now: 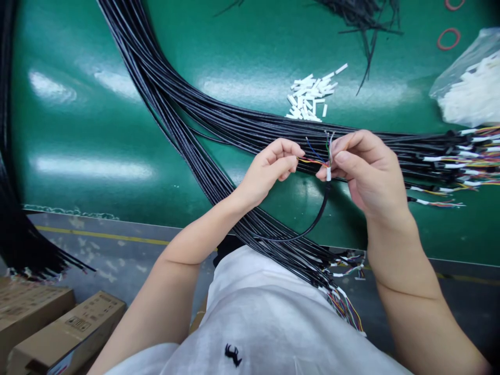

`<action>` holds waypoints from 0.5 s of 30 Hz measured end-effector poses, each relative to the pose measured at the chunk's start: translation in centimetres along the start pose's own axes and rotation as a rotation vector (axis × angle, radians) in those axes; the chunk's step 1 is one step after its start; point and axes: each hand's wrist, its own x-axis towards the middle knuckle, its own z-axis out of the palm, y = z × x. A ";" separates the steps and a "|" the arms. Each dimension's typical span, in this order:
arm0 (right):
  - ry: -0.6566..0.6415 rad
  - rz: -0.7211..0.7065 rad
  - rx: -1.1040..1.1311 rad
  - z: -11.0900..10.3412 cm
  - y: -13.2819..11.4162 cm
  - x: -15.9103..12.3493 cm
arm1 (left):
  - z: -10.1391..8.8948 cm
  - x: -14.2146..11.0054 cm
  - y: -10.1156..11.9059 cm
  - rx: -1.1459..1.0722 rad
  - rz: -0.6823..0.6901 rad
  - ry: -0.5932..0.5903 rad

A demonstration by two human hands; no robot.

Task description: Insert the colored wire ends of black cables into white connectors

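Note:
Between my hands is the end of one black cable (322, 207), its thin coloured wires (312, 161) fanned out above a short white sleeve (328, 174). My left hand (269, 165) is closed in a pinch on the red and yellow wires, which run sideways to it. My right hand (369, 169) pinches the cable end beside the sleeve, with some pale and green wires standing up by its fingertips. The cable curves down from the sleeve to a bundle of black cables (219, 190) that crosses the table edge towards my lap.
Another black cable bundle (250, 117) runs across the green table (117, 172), its wire ends at the right. Behind it lie loose white sleeves (310, 96), black strips (361, 18) and a plastic bag (471, 83) of white pieces. Cardboard boxes (72, 333) stand on the floor, lower left.

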 end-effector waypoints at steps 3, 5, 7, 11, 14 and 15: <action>-0.045 -0.081 -0.080 -0.3 0.3 0.0 | 0.0 0.0 0.0 -0.001 0.000 0.001; -0.053 -0.120 -0.142 -0.4 0.5 0.1 | 0.0 0.0 -0.1 -0.003 0.005 -0.005; -0.039 -0.131 -0.191 -0.4 0.5 0.1 | -0.1 0.0 -0.3 -0.003 0.008 -0.015; -0.043 -0.026 -0.158 0.0 -0.1 0.0 | -0.1 0.1 -0.5 0.007 0.004 -0.033; -0.038 0.043 -0.086 0.2 -0.3 0.1 | -0.1 0.1 -0.5 0.028 -0.008 -0.032; -0.025 0.051 -0.080 0.2 -0.3 0.1 | -0.1 0.1 -0.5 0.034 -0.010 -0.032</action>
